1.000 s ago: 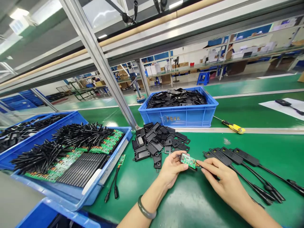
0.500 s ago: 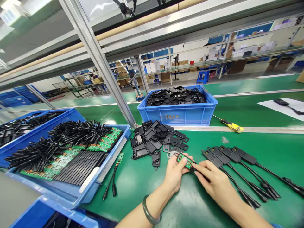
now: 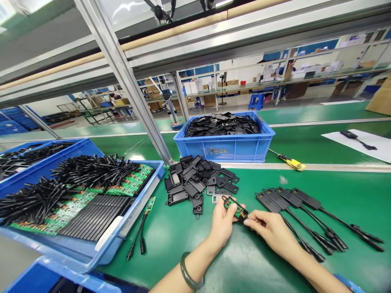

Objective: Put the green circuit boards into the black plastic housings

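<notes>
My left hand [image 3: 222, 223] is closed around a small black plastic case with a green circuit board [image 3: 229, 203] lying in it, its thumb on the board. Coloured wires [image 3: 242, 213] show at the case's near end. There my right hand [image 3: 271, 230] pinches the black cable, most of which its fingers hide. Beyond my left hand lies a heap of black case halves [image 3: 195, 183]. Right of my right hand rest several closed black cases with cables [image 3: 282, 200]. One loose circuit board with a forked black cable [image 3: 142, 228] lies to the left.
A blue bin [image 3: 224, 149] full of black plastic parts stands at the back. On the left, a blue tray [image 3: 122, 240] holds rows of boards with cables. A yellow-black screwdriver [image 3: 291, 162] and a white sheet [image 3: 363, 142] with a cased device lie at the right. A metal post [image 3: 134, 93] rises behind the tray.
My right fingers have moved off the wires by the board to the cable at the case's near end. More coloured wires show now. The view has shifted slightly.
</notes>
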{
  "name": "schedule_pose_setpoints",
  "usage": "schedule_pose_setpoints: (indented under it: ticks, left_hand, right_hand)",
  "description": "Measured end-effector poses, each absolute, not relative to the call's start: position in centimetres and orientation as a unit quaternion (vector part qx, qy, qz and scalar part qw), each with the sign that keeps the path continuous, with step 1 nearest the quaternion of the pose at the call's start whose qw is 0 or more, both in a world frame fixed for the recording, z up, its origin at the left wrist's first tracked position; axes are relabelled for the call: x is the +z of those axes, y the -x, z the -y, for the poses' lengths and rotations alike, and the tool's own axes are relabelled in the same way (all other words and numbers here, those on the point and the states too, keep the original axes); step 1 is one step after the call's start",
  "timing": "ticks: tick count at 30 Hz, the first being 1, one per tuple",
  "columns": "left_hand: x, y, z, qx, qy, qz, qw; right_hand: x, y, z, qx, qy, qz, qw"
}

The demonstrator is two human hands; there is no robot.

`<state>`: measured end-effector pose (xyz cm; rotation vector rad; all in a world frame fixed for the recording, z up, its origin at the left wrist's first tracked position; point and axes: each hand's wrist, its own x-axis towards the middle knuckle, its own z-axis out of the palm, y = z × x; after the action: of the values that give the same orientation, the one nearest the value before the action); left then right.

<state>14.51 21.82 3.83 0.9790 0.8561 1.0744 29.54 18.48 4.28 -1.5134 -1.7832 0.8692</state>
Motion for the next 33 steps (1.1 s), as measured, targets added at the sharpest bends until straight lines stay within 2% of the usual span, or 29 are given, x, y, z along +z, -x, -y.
schedule_pose_setpoints:
  ticks: [7,14,19,24,27,30,33]
  left_hand:
    - [4.1,-14.4,-21.8,0.478,-0.440,-0.359,0.670]
    - [4.2,-14.8,-21.3,0.504,-0.403,-0.361,0.674]
    - [4.1,-14.8,-21.1,0.507,-0.419,-0.361,0.661]
    - [4.6,-14.8,-21.1,0.510,-0.469,-0.371,0.618]
    - [5.0,-14.8,-21.5,0.484,-0.447,-0.382,0.648]
    - [5.0,-14.7,-21.8,0.429,-0.450,-0.395,0.676]
    - [4.3,-14.7,-21.9,0.367,-0.520,-0.403,0.657]
  right_hand:
    - [3.9,-29.4,-18.5,0.413,0.586,0.613,0.331]
    - [4.1,-29.1,-18.3,0.331,0.612,0.628,0.348]
    - [4.3,-29.3,-18.8,0.387,0.593,0.621,0.335]
    - [4.1,-29.2,-18.9,0.332,0.603,0.644,0.334]
    - [4.3,-29.3,-18.7,0.291,0.577,0.687,0.331]
    - [4.6,-29.7,-18.5,0.209,0.545,0.722,0.372]
    - [4.6,-30.1,-18.6,0.118,0.491,0.755,0.419]
